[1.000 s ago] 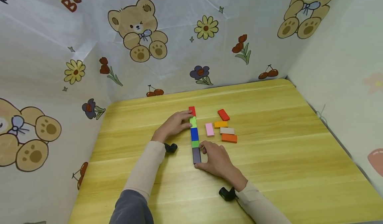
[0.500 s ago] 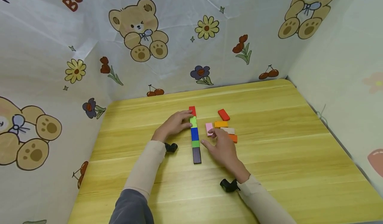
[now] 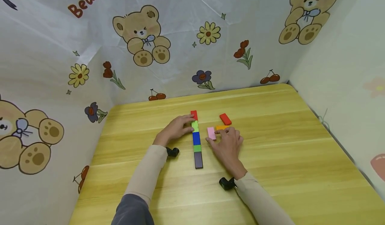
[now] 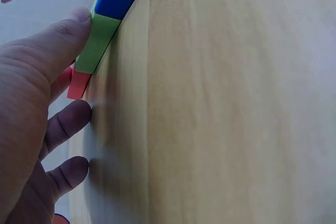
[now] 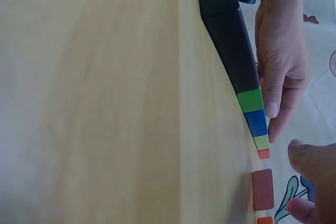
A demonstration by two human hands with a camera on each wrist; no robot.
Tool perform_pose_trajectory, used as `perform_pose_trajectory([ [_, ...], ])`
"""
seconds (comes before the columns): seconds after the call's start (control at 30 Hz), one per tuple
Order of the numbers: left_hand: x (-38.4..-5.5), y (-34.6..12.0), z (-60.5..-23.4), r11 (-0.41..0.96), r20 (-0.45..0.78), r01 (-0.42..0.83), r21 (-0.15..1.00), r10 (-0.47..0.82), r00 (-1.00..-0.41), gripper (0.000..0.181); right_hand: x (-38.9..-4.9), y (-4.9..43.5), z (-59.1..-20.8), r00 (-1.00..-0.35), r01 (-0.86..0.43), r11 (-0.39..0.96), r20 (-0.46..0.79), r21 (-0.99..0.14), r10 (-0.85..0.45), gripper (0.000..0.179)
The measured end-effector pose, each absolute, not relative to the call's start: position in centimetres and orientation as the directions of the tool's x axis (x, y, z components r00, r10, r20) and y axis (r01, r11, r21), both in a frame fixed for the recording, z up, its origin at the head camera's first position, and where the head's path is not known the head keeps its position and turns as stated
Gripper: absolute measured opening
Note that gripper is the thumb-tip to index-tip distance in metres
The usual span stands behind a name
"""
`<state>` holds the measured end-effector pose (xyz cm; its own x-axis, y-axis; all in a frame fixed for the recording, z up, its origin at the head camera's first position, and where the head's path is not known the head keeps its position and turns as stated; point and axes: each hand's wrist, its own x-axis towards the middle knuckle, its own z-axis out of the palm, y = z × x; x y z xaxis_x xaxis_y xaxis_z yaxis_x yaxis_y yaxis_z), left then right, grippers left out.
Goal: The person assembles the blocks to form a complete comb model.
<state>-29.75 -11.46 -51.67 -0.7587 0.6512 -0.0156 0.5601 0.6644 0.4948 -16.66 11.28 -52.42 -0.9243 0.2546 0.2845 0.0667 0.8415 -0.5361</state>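
Observation:
A straight row of blocks runs away from me in the head view: a dark grey block, a green block, a blue block, a light green block and a red block. My left hand rests at the far end, its thumb against the light green block's side and a finger over the red one. Right of the row, my right hand is low over a pink block, thumb and forefinger spread near it. The right wrist view shows a gap between fingertips and pink block.
A yellow-orange block shows just beyond my right hand, which hides other loose blocks. Farther back lies another red block. All rest on a wood-grain table with a bear-printed cloth hanging behind it.
My right hand has left the dark grey block and moved up and right to the pink block, covering the beige and orange blocks. The left hand stays at the row.

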Motion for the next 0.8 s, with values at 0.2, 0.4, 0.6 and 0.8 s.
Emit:
perform_pose_trajectory([
  [0.2,-29.52,-11.5,-51.9,0.659,-0.016,0.554,0.508,0.65,-0.76,0.051,-16.83,11.3,-52.91,-0.937,0.107,0.836,0.226,-0.539,0.265,0.054],
  [0.4,-29.44,-11.57,-51.95,0.665,-0.017,0.553,0.503,0.646,-0.763,0.051,-17.02,11.43,-53.37,-0.942,0.117,0.841,0.21,-0.529,0.263,0.051],
  [0.6,-29.45,-11.51,-51.94,0.664,-0.019,0.549,0.508,0.645,-0.764,0.052,-17.09,11.59,-53.46,-0.941,0.108,0.833,0.214,-0.542,0.261,0.047],
  [0.8,-29.51,-11.55,-51.7,0.667,-0.012,0.543,0.51,0.637,-0.771,0.052,-17.35,11.57,-53.33,-0.939,0.085,0.845,0.242,-0.529,0.245,0.043],
])
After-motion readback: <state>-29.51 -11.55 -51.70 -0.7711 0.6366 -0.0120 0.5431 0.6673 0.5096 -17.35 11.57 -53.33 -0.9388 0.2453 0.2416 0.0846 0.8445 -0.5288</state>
